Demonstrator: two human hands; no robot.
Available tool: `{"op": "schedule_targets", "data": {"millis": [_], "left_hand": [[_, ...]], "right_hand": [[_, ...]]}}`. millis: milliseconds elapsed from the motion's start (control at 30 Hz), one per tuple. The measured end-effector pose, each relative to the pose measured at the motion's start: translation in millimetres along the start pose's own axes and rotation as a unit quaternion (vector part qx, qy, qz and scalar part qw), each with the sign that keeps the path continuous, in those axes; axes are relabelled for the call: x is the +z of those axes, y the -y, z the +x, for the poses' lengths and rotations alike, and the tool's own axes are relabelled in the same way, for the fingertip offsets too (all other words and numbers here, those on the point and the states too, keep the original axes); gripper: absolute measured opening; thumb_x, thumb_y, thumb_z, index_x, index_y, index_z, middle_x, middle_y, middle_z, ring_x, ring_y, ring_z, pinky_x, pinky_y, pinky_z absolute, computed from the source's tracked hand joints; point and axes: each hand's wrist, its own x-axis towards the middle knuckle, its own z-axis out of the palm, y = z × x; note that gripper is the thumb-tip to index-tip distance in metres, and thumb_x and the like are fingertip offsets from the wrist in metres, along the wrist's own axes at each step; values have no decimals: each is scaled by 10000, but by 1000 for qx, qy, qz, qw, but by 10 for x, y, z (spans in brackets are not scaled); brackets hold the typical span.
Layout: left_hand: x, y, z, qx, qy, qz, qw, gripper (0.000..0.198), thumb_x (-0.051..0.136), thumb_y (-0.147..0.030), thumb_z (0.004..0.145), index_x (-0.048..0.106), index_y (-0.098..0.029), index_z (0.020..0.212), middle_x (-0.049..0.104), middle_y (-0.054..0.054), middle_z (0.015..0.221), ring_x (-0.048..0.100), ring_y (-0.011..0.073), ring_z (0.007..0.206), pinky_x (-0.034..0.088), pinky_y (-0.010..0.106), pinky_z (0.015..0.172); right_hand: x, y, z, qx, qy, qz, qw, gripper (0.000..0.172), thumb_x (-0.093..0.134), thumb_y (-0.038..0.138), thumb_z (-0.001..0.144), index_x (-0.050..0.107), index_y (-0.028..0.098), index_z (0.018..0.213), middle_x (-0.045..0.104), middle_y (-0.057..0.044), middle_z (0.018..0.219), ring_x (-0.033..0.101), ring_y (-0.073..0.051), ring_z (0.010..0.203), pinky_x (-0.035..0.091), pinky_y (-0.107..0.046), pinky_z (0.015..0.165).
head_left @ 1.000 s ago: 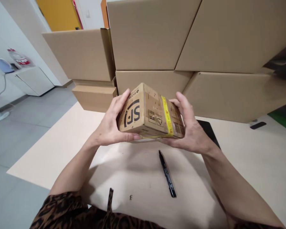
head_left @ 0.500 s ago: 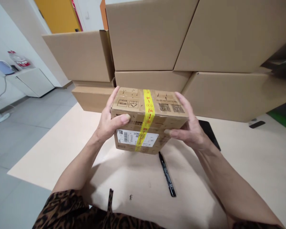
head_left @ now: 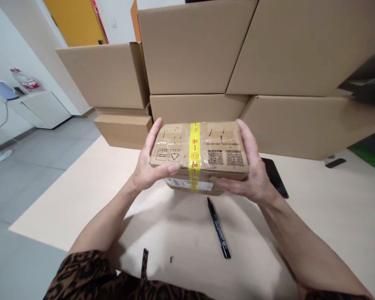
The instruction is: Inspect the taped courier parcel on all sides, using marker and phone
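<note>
Both hands, left (head_left: 146, 168) and right (head_left: 253, 179), grasp the small yellow-taped cardboard parcel (head_left: 200, 152) above the pale counter (head_left: 81, 187), now tipped so its QR-coded face replaces the label side; black marker (head_left: 218, 228) lies below.

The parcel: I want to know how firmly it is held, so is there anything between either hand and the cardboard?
Nothing visible. The left hand and right hand grip the parcel bare at its two ends, above the table. The pen lies apart on the table below.
</note>
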Motion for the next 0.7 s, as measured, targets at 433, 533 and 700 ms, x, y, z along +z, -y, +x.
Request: {"op": "schedule_targets", "data": {"millis": [433,533,700], "left_hand": [[-104,-433,-27,63,162,277,945,1364,888,-732,688,103,-366,1742,329,174,1729,324,440,1603,306,671,1323],[-91,-339,-20,37,116,235,964,1429,918,-715,652,68,-359,1743,373,175,1702,398,438,1555,359,663,1292],[-223,-230,14,5,80,151,985,1457,911,-711,665,-5,-355,1741,419,164,1684,486,418,1520,408,618,1275]], "right_hand": [[38,33,-21,-47,33,-97,994,1331,836,745,731,55,350,1733,324,-151,1720,378,-451,1578,379,-703,1269],[-26,-53,24,-31,64,-127,989,1352,818,760,741,-4,358,1735,275,-147,1759,322,-459,1610,336,-724,1278],[-165,-179,126,10,81,-146,986,1326,834,799,675,168,341,1726,361,-162,1714,363,-482,1584,350,-733,1257]]}}
